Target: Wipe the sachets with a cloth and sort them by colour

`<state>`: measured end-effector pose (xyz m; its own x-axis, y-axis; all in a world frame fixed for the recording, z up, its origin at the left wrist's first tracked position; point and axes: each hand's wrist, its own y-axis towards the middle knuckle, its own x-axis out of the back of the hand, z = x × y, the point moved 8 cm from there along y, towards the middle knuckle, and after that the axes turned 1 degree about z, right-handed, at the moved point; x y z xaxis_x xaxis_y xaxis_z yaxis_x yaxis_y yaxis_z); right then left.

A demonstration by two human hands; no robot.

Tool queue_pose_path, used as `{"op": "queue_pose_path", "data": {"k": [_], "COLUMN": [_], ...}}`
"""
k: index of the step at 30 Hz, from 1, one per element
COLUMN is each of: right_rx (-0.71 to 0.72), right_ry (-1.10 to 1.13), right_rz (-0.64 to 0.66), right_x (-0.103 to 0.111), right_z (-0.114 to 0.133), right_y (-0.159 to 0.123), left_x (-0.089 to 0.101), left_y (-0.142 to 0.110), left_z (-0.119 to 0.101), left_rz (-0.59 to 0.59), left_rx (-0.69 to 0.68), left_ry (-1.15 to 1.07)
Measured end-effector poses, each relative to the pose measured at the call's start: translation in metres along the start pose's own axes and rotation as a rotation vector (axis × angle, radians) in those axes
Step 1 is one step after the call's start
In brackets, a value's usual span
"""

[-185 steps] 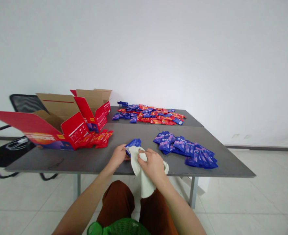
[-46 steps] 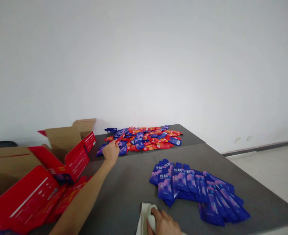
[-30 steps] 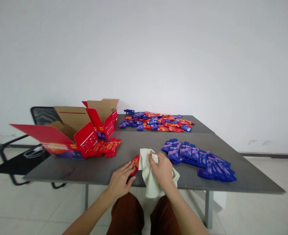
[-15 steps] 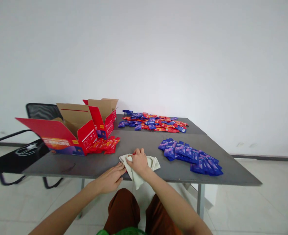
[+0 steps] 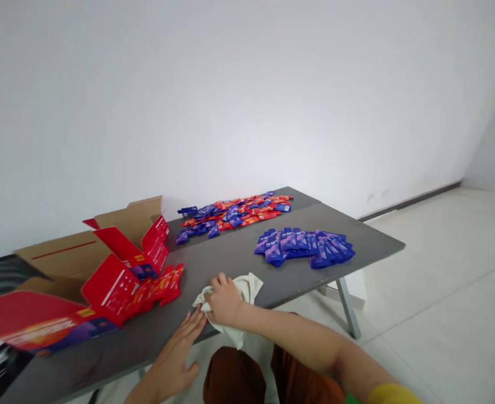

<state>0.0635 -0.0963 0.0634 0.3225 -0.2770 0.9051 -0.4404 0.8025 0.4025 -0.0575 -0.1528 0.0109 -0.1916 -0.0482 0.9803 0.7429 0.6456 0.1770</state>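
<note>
A pale off-white cloth (image 5: pixel 249 289) lies at the table's front edge, one corner hanging over it. My right hand (image 5: pixel 224 301) is closed on the bunched cloth and presses it to the tabletop. Just left of it, my left hand (image 5: pixel 175 356) rests with fingers stretched out flat and thumb apart, its fingertips against the cloth's edge. A small bit of red shows between those fingertips and the cloth; most of it is hidden, so its kind cannot be made out.
Red sachets (image 5: pixel 163 286) lie beside an open red carton (image 5: pixel 108 286), with another open carton (image 5: pixel 155 247) behind. Blue sachets (image 5: pixel 289 244) are fanned out at right. A mixed red and blue sachet pile (image 5: pixel 234 213) covers the far end of the grey table (image 5: pixel 213 252).
The view has turned to the right and tilted. My right hand still grips the cloth, and my left hand stays flat beside it; both keep about the same place on the table.
</note>
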Motion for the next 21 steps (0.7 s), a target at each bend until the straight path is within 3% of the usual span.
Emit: {"op": "queue_pose_path", "data": {"k": [4,8,10,17,21], "right_rx": [-0.104,-0.356,-0.408,-0.064,-0.188], "right_ry": [0.018,-0.055,-0.068,0.001,-0.039], "right_rz": [-0.019,-0.021,-0.014,0.033,0.024], "right_x": [-0.002,0.004,0.005,0.004,0.011], "right_z": [-0.014,-0.043,-0.045,-0.007,-0.027], "right_y": [0.003,0.013,0.010,-0.019,-0.005], "left_x": [-0.006,-0.002,0.001,0.009,0.014], "left_y": [0.006,0.017,0.021,0.020,0.022], "left_z": [0.000,-0.003,-0.005,-0.004,-0.008], "left_rz": [-0.036,0.068,0.131,0.157,0.103], "left_rx": [0.056,0.215,0.239,0.224,0.217], "left_ry": [0.063,0.059,0.013,-0.127,-0.149]}}
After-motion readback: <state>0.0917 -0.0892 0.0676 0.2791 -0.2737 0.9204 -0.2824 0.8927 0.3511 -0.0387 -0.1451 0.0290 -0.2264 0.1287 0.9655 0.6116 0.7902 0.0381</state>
